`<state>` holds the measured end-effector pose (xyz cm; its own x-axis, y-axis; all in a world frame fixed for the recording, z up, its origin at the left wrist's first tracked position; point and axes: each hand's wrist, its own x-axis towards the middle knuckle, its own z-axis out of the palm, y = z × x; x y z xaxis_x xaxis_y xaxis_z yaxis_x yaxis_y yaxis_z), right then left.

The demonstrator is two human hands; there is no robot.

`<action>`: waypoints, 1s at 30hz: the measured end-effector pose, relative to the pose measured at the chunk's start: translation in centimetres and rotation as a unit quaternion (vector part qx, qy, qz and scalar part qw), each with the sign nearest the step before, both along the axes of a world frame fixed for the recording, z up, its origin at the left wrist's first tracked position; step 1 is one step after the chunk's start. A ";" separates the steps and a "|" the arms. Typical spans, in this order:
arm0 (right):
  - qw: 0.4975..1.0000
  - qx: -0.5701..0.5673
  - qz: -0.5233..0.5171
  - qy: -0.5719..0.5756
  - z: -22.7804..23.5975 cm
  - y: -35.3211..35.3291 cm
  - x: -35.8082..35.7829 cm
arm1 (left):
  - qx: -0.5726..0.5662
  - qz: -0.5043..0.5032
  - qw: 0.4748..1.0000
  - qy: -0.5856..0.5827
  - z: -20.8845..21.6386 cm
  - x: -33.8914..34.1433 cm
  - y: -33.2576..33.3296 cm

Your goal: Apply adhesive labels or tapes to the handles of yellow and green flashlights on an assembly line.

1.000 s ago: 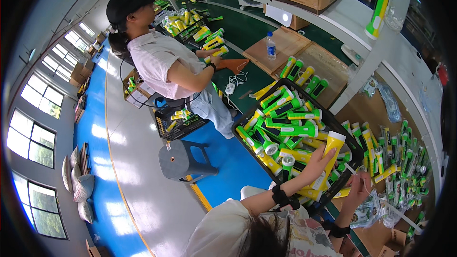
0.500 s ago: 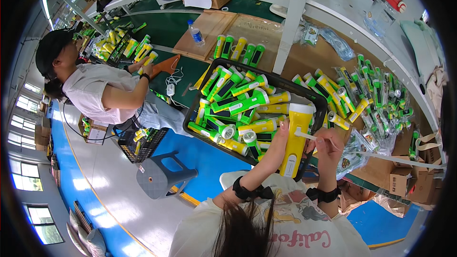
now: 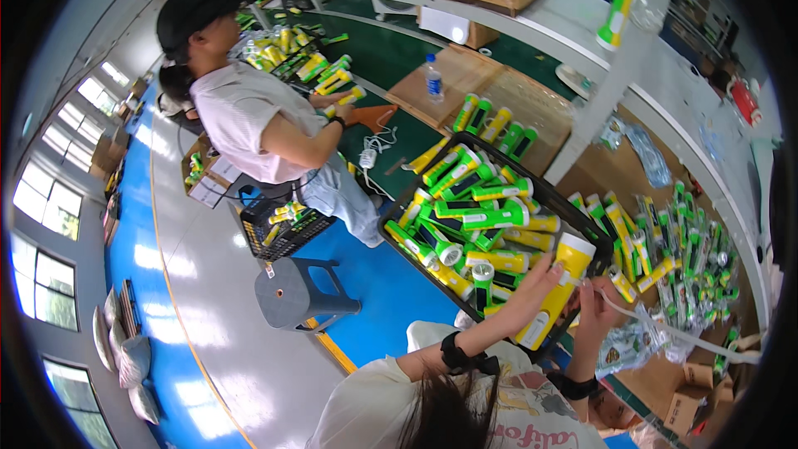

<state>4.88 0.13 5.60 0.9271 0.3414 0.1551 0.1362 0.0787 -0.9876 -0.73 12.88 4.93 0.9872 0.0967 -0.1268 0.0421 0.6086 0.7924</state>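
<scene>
At far left, a co-worker in a black cap sits side-on, handling another torch. Right of that stands a grey plastic stool. In the middle, a black crate is heaped with green and yellow torches, unwrapped as far as I can see; I judge these to be mostly left to handle. My left hand grasps a yellow torch, white head uppermost, tilted over the crate's near right side. Just right of it, my right hand pinches a thin white strip close to the torch; I cannot tell whether the strip is fixed to it. So this torch looks midway, not finished. The strip trails right, past crumpled clear packets. Beyond the crate, at right, lies a large spread of torches among clear plastic; many seem bagged, so I judge a good share done, though I cannot tell how many.
</scene>
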 end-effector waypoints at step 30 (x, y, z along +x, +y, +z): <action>0.959 -0.203 0.082 -0.177 0.7 -4.5 -3.5 | 0.183 0.071 0.972 0.129 -9.4 4.7 0.3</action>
<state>1.33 -4.32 6.31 0.7698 0.5765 0.2741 0.4878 -0.2543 -0.8351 4.00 13.23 -4.50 0.9010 0.3141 -0.2992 0.2044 0.3011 0.9314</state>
